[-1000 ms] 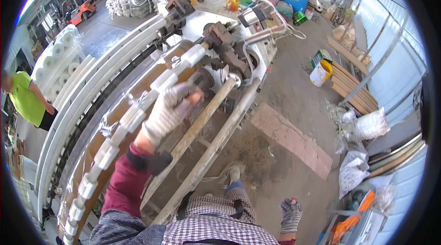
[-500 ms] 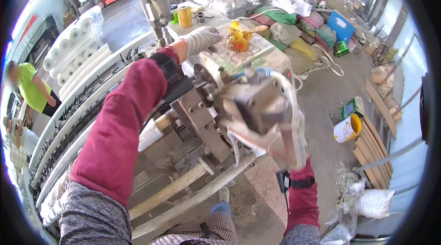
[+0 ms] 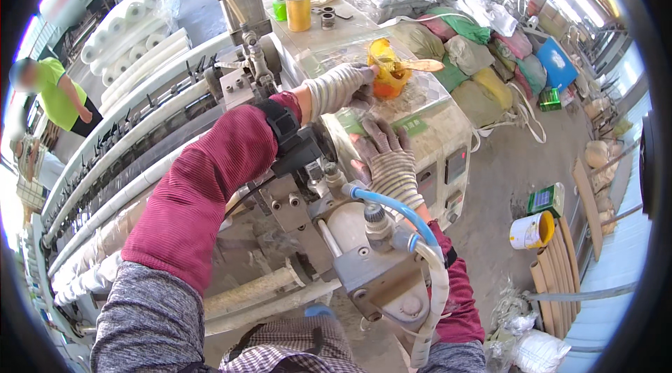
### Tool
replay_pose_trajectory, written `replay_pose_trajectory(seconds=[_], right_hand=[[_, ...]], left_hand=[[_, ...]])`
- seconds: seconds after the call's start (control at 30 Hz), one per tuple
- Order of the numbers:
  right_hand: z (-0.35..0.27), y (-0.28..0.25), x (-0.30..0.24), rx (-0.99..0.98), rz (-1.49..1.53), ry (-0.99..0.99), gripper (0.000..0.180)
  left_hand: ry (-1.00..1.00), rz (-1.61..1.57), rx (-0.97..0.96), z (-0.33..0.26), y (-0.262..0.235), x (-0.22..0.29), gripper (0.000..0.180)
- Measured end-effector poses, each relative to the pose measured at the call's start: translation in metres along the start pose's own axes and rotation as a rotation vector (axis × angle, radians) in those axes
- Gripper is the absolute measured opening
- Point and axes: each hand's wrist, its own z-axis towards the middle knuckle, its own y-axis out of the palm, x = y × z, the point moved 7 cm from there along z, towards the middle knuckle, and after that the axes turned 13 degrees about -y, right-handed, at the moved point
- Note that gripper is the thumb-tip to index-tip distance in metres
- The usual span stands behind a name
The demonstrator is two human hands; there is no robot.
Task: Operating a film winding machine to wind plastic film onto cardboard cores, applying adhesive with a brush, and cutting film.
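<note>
Right beside your left hand, the yellow-orange pot stands on the far part of the bench, with a wooden stick leaning out of it to the right. Your left glove's fingers are bent and narrow at the pot's left side; whether they touch it, or pinch anything, you cannot tell from this view. Your right hand is palm down nearer to you, fingers spread at the bench's near edge, with nothing visible in its grip.

The step in hand looks like a reach to the pot. From here, a next move on it would call for a firm hold on the wall, clear of the stick, with the pot level.

Farther left on the bench stand a yellow roll, a small green cup and dark metal rings. Nearer, a blue hose arches over the machine's metal block; sacks lie heaped beyond, to the right.
</note>
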Motion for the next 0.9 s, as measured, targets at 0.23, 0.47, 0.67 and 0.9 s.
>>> replay_pose_trajectory(seconds=[0.23, 0.47, 0.67, 0.9], right_hand=[[-0.01, -0.01, 0.008, 0.04, -0.019, -0.006, 0.046], [-0.122, -0.032, -0.07, 0.386, 0.18, 0.173, 0.041], [-0.286, -0.086, -0.094, 0.755, 0.351, 0.791, 0.037], [-0.101, -0.051, -0.406, 0.326, 1.275, 0.533, 0.075]], left_hand=[[0.143, -0.001, -0.083, -0.066, 0.008, 0.039, 0.026], [0.338, -0.006, 0.064, -0.247, -0.021, 0.043, 0.031], [0.341, 0.018, 0.24, -0.426, -0.065, -0.083, 0.041], [0.13, -0.308, 0.453, -0.568, -0.099, -0.292, 0.029]])
